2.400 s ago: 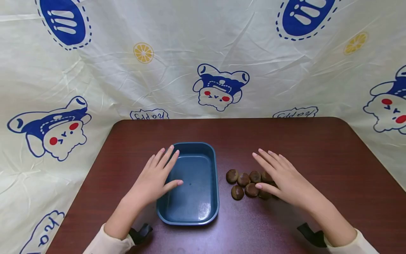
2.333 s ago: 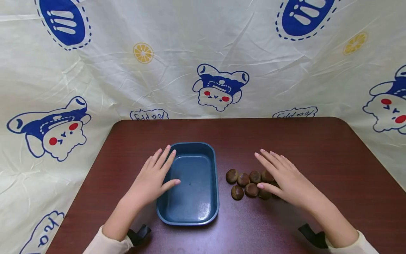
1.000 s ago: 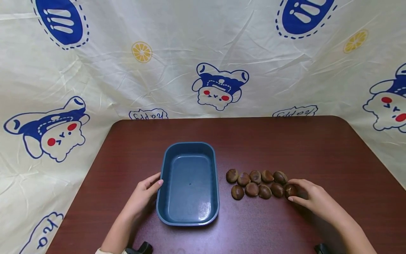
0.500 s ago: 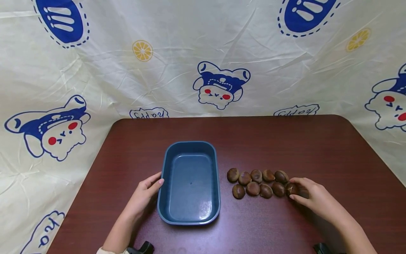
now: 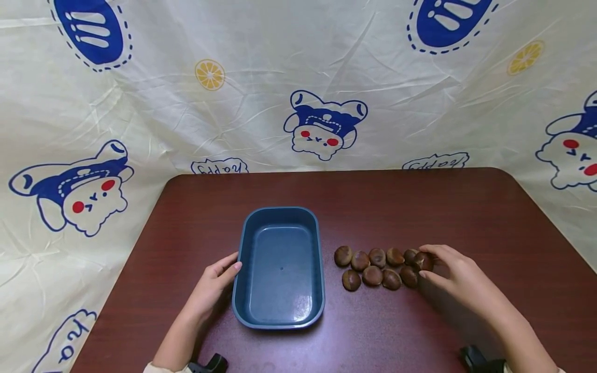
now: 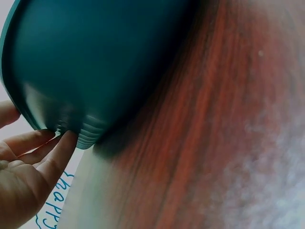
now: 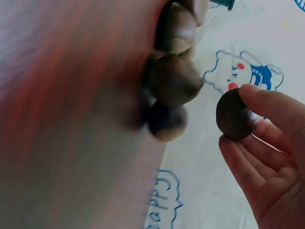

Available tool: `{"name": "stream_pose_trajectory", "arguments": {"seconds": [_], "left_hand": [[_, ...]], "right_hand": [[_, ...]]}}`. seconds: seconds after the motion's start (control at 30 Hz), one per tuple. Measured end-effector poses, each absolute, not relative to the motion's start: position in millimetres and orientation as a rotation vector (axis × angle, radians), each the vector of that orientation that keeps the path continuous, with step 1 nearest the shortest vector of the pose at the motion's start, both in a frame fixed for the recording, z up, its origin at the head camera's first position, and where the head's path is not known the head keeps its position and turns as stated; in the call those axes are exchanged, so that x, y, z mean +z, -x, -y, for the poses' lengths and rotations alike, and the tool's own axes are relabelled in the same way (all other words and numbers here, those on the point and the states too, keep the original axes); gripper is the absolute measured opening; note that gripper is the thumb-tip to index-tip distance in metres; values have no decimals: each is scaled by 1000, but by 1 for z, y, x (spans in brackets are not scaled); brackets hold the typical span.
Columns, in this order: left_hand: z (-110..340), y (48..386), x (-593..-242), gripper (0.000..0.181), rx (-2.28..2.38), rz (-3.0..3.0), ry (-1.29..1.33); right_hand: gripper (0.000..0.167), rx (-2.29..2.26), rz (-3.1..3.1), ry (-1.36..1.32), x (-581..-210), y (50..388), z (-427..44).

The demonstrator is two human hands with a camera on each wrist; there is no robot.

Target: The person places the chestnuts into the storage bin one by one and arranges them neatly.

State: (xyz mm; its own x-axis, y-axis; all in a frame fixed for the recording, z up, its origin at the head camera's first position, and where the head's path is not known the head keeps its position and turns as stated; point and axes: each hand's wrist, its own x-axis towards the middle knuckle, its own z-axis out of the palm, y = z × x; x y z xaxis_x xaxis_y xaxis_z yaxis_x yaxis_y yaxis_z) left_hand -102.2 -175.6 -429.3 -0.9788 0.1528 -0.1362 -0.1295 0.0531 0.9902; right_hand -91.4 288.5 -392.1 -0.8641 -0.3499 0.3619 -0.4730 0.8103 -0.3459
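Observation:
A blue rectangular tray (image 5: 282, 319) lies on the table with nothing in it. At its left side, my left hand (image 5: 210, 290) touches the wall with thumb and fingers; the left wrist view shows the fingertips of that hand (image 6: 35, 167) against the tray's outer side (image 6: 95, 57). My right hand (image 5: 459, 274) pinches a brown chestnut (image 5: 423, 261) at the right end of two rows of chestnuts (image 5: 372, 275). In the right wrist view, the pinched chestnut (image 7: 234, 114) is held clear of the table between the thumb and fingers, apart from other chestnuts (image 7: 175, 80).
The dark red-brown table (image 5: 396, 202) has rounded far corners. Behind and beside it hangs a pale sheet (image 5: 261, 119) printed with blue cartoon figures and orange slices. Black bands (image 5: 210, 364) are at both wrists.
Both hands have come down from above the table, the left to the tray's side, the right to the end chestnut. Since half a second ago, that chestnut has been raised and shifted slightly left.

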Motion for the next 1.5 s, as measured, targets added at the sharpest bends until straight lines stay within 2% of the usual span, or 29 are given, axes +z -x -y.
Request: {"name": "stream_pose_trajectory", "arguments": {"seconds": [0.33, 0.53, 1.0, 1.5], "left_hand": [[175, 102, -431, 42, 2031, -2132, -34], [175, 102, -432, 42, 2052, -2116, -28], [176, 101, -433, 42, 2056, -2111, -38], [176, 103, -434, 42, 2069, -2102, -46]], "right_hand": [[50, 669, 2622, -741, -374, 109, -256], [49, 879, 2625, -783, -367, 119, -228], [47, 1322, 2595, -1065, -362, 135, -149], [42, 1302, 2630, -1457, -375, 140, -68]]}}
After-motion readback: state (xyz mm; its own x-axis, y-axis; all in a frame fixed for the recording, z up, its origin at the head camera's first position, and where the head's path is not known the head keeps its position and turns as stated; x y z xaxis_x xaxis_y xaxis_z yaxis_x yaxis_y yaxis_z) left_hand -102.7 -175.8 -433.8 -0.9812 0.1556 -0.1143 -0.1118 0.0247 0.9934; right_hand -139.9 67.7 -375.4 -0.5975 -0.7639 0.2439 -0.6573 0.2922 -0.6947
